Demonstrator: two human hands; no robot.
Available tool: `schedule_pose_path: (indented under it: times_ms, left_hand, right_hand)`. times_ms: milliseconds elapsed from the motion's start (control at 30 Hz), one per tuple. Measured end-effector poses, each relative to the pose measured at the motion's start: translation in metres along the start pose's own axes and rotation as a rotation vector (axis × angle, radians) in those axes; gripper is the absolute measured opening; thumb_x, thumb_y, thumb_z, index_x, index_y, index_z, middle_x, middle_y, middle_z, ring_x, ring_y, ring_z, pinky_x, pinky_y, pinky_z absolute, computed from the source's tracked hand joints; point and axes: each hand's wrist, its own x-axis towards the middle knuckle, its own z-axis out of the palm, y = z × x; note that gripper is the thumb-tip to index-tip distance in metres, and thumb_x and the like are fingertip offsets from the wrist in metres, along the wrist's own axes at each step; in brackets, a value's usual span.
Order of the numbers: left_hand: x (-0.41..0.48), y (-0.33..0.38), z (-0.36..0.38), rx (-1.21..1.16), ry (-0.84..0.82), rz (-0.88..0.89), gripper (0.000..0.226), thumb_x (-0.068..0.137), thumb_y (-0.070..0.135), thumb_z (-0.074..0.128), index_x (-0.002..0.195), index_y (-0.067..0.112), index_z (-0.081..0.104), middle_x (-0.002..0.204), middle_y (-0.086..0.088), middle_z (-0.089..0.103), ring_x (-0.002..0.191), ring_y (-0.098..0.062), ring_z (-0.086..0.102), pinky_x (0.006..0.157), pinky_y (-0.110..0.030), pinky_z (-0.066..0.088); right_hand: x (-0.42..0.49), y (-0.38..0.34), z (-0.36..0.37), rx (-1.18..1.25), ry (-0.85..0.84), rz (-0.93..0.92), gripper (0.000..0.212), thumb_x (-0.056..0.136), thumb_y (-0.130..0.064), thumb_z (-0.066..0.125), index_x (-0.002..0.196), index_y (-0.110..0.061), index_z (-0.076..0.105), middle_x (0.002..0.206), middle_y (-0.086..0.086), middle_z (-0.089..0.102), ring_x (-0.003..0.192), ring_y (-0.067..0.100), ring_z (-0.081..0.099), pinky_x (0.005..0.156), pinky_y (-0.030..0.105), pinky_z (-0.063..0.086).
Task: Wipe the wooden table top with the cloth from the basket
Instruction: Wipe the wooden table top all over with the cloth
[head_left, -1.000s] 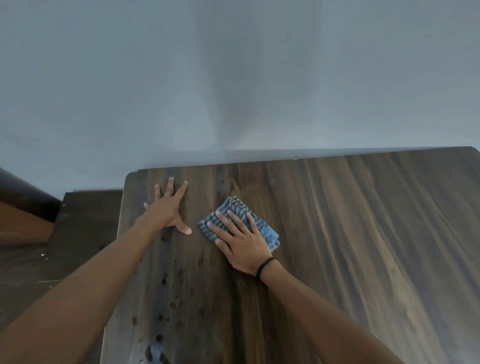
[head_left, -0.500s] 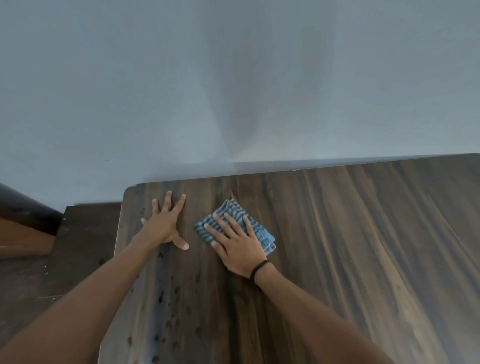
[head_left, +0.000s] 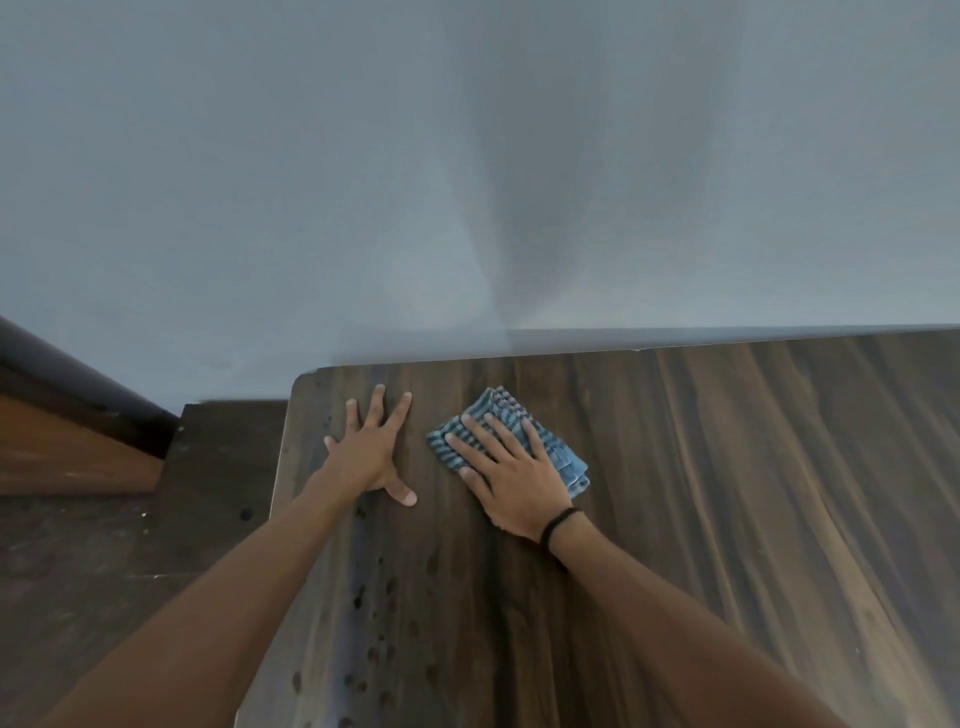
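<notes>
Folded blue striped cloth (head_left: 563, 454) pinned flat under the right hand (head_left: 511, 475) near the far left corner of the wooden table top (head_left: 727, 467).

The cloth lies on the wood close to the table's back edge. Its striped far corner shows beyond the fingertips, and its plain blue folded edge sticks out to the right of the palm. The right hand's fingers (head_left: 498, 431) are straight and slightly spread, pressing down on the cloth rather than curling round it; a dark band (head_left: 558, 525) circles that wrist. Just to the left, apart from the cloth, the left hand (head_left: 371, 449) rests palm down on bare wood, fingers splayed and thumb out, holding nothing. Dark spots (head_left: 374, 587) dot the table nearer the person, along its left side. A grey wall (head_left: 467, 182) rises behind the table, and dark flooring (head_left: 104, 519) lies off its left edge.
</notes>
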Motion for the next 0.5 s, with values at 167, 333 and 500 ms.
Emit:
schedule_pose_path:
  times_ms: [167,333,500]
  left_hand:
    - [0.000,0.002,-0.001,-0.007,-0.002,0.007,0.153,0.056,0.042,0.096,0.155,0.041,-0.021,0.159,0.006,-0.040,0.149,-0.038,-0.027,0.111,-0.077,0.011]
    - [-0.004,0.004,-0.002,-0.004,-0.014,-0.006,0.152,0.058,0.041,0.096,0.155,0.041,-0.022,0.159,0.005,-0.040,0.149,-0.038,-0.027,0.112,-0.076,0.011]
    - [-0.004,0.006,-0.004,-0.020,0.000,-0.001,0.152,0.058,0.039,0.096,0.155,0.039,-0.021,0.159,0.005,-0.039,0.149,-0.038,-0.027,0.113,-0.076,0.011]
  right_hand:
    - [0.059,0.021,-0.016,0.052,0.059,0.165,0.053,0.106,-0.052,0.016,0.158,-0.046,0.010,0.167,-0.018,0.003,0.155,0.012,0.000,0.123,0.052,-0.006]
    - [0.067,-0.008,-0.013,0.097,0.071,0.238,0.055,0.107,-0.049,0.016,0.160,-0.040,0.007,0.168,-0.014,-0.002,0.155,0.015,-0.006,0.121,0.051,-0.013]
    - [0.033,-0.012,-0.004,0.018,0.044,0.052,0.055,0.106,-0.054,0.013,0.159,-0.043,0.009,0.168,-0.016,0.005,0.155,0.013,0.001,0.123,0.051,-0.008]
